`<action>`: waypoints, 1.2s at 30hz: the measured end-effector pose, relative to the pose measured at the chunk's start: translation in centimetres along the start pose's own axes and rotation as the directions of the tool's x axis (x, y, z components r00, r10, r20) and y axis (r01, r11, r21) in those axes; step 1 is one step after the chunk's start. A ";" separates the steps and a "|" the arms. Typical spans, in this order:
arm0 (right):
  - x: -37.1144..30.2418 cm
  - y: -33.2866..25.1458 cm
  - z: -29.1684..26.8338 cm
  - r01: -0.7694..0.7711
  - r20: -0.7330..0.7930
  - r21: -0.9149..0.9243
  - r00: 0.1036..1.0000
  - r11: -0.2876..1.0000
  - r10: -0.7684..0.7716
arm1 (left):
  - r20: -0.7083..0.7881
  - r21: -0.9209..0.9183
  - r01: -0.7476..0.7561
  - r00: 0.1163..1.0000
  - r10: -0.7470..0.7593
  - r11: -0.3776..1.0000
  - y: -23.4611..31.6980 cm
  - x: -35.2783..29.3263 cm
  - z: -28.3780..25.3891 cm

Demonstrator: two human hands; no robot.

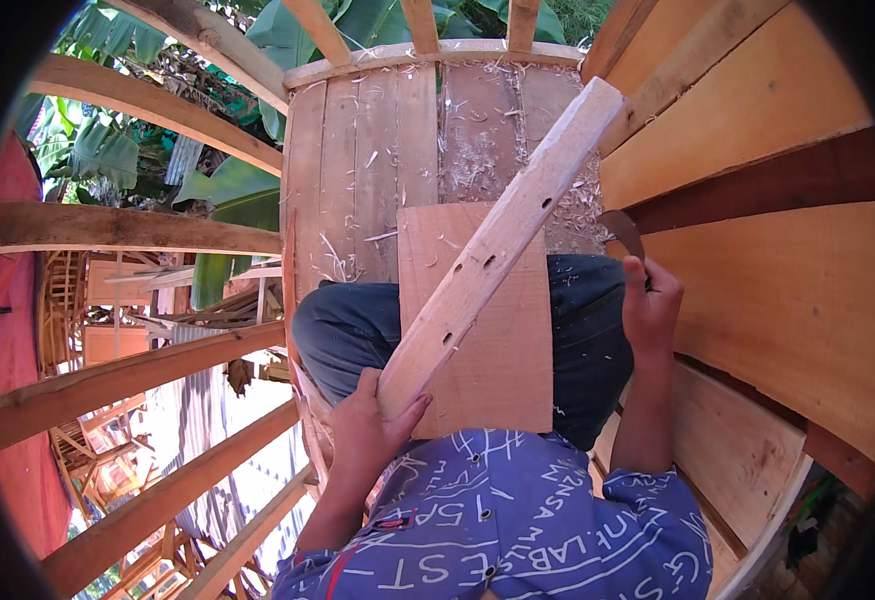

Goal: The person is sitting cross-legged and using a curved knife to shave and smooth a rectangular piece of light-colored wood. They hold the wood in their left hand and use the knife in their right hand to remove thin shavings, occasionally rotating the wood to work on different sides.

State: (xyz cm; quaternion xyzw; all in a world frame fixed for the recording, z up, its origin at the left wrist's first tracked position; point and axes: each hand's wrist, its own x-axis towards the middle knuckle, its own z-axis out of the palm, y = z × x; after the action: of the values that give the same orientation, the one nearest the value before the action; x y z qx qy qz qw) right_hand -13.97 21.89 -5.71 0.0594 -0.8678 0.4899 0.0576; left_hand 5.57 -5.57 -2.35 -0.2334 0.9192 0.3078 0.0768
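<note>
And the left hand (pixel 369 420) is clamped round the near end of a wooden bar (pixel 502 245), slanting up and rightward over the board (pixel 502 360) on the lap (pixel 587 350)! Well apart, right forearm (pixel 647 415) upright, the right hand (pixel 652 305) curls around a dark curved strip (pixel 625 232). White lettering covers the blue shirt (pixel 517 490).

A plank floor (pixel 305 160) carries pale wood shavings (pixel 577 212) — loose curls and flakes (thicker toward the right).
</note>
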 end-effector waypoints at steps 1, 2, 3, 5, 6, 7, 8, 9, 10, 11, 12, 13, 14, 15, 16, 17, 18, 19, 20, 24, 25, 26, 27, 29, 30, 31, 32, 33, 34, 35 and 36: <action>-1.0 0.3 1.0 0.085 0.082 -0.060 0.993 0.995 -0.080 | -0.022 -0.010 -0.004 1.000 0.004 1.000 0.2 0.3 0.0; -2.0 0.6 2.1 0.172 0.165 -0.110 0.974 0.979 -0.152 | -0.043 -0.016 -0.010 0.999 0.010 1.000 0.4 0.6 -0.1; -3.0 -0.7 3.2 0.190 0.252 -0.108 0.955 0.976 -0.158 | -0.068 -0.025 -0.011 0.998 0.009 1.000 0.7 0.7 -0.1; -3.6 -1.7 3.9 0.219 0.327 -0.121 0.930 0.968 -0.169 | -0.043 -0.068 -0.028 0.999 0.025 0.997 2.1 0.7 -0.5; -3.4 -1.7 4.0 0.227 0.317 -0.134 0.932 0.965 -0.175 | -0.031 -0.083 -0.036 0.999 0.033 0.996 2.5 0.7 -0.6; -3.2 -1.7 4.3 0.235 0.307 -0.148 0.934 0.961 -0.182 | -0.023 -0.070 -0.033 0.999 0.032 0.997 2.4 0.6 -0.6; -2.7 -0.9 4.5 0.167 0.225 -0.122 0.965 0.978 -0.137 | -0.015 -0.058 -0.031 0.999 0.030 0.998 2.3 0.6 -0.5; -2.0 0.2 4.4 0.097 0.140 -0.091 0.987 0.991 -0.084 | -0.005 -0.043 -0.032 0.999 0.032 0.999 2.3 0.6 -0.6; -0.7 0.6 3.6 -0.007 0.070 -0.076 0.997 0.997 0.013 | 0.035 -0.014 -0.030 0.999 0.031 0.999 2.2 0.4 -0.7; 0.6 1.0 2.7 -0.110 0.003 -0.054 0.994 0.992 0.110 | 0.073 0.015 -0.029 0.997 0.028 0.999 2.1 -0.1 -0.7; 1.7 2.2 1.3 -0.125 -0.058 -0.092 0.991 0.988 0.120 | 0.119 0.044 -0.036 0.992 0.031 0.998 2.3 -0.5 -0.8; 2.3 2.7 0.6 -0.137 -0.113 -0.127 0.986 0.982 0.123 | 0.146 0.082 -0.032 0.989 0.020 0.996 2.4 -0.8 -0.6; 2.1 2.7 0.3 -0.111 -0.098 -0.119 0.990 0.987 0.100 | 0.137 0.050 -0.041 0.990 0.034 0.998 2.1 -1.0 -0.4; 1.9 2.5 0.2 -0.082 -0.073 -0.110 0.995 0.991 0.074 | 0.125 0.017 -0.041 0.991 0.038 0.999 1.5 -1.2 0.2; 1.5 2.3 0.3 -0.053 -0.047 -0.100 0.998 0.994 0.048 | 0.112 -0.016 -0.040 0.993 0.041 0.999 1.1 -1.3 0.5; 0.5 2.1 0.9 -0.025 0.034 -0.134 0.999 0.991 0.030 | 0.081 -0.051 -0.018 0.996 0.022 0.999 0.9 -1.2 0.6; -0.7 1.5 1.7 0.021 0.110 -0.119 0.994 0.993 -0.008 | 0.052 -0.091 0.001 0.999 0.004 0.996 0.9 -0.7 0.6; -1.9 0.5 2.8 0.069 0.187 -0.095 0.981 0.993 -0.051 | 0.017 -0.129 0.020 1.000 -0.018 0.991 1.0 -0.3 0.5; -3.3 -0.5 3.6 0.108 0.267 -0.091 0.960 0.990 -0.080 | 0.025 -0.179 0.012 1.000 -0.008 0.984 1.1 0.3 0.4; -7.0 -2.7 6.2 0.174 0.399 0.080 0.897 0.982 -0.191 | 0.060 -0.326 0.004 0.998 0.016 0.945 1.8 1.5 -0.8; -7.2 -2.5 6.7 0.172 0.390 0.086 0.900 0.981 -0.192 | 0.077 -0.354 0.007 0.997 0.022 0.935 2.0 1.5 -1.0; -7.2 -2.5 6.8 0.196 0.389 0.066 0.898 0.978 -0.206 | 0.095 -0.388 0.017 0.995 0.021 0.921 1.7 1.5 -0.9; -6.9 -2.5 6.5 0.222 0.387 0.037 0.896 0.974 -0.219 | 0.114 -0.429 0.026 0.993 0.026 0.903 1.2 1.6 -0.4; -6.4 -2.7 6.2 0.264 0.390 0.014 0.886 0.964 -0.248 | 0.145 -0.479 0.026 0.988 0.050 0.877 1.2 1.8 -0.1; -6.2 -2.8 5.8 0.283 0.400 0.016 0.877 0.959 -0.265 | 0.157 -0.495 0.020 0.985 0.067 0.869 1.6 1.8 0.0; -6.0 -3.0 5.5 0.301 0.410 0.017 0.868 0.953 -0.281 | 0.168 -0.511 0.015 0.982 0.083 0.860 1.9 1.9 0.2; -6.0 -3.3 5.3 0.311 0.414 0.019 0.863 0.950 -0.291 | 0.186 -0.557 0.012 0.976 0.110 0.830 1.8 2.0 0.7; -6.0 -3.7 5.0 0.322 0.422 0.024 0.855 0.946 -0.302 | 0.199 -0.602 0.014 0.971 0.133 0.798 1.6 2.0 1.1; -6.1 -3.9 4.8 0.334 0.431 0.029 0.846 0.942 -0.313 | 0.209 -0.645 0.016 0.965 0.157 0.764 1.8 2.0 1.4; -6.2 -4.0 4.6 0.344 0.449 0.016 0.836 0.939 -0.314 | 0.275 -0.666 0.075 0.950 0.150 0.742 2.1 1.9 1.2; -6.4 -4.0 4.7 0.352 0.466 0.004 0.828 0.936 -0.314 | 0.341 -0.679 0.135 0.929 0.147 0.721 2.9 2.1 0.5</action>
State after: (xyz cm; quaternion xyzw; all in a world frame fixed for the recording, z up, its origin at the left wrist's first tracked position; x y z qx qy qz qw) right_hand -7.21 16.13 -5.71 0.3214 -0.8521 0.4083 -0.0623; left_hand 2.40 -4.02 -1.84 -0.1795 0.7062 0.6670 0.1553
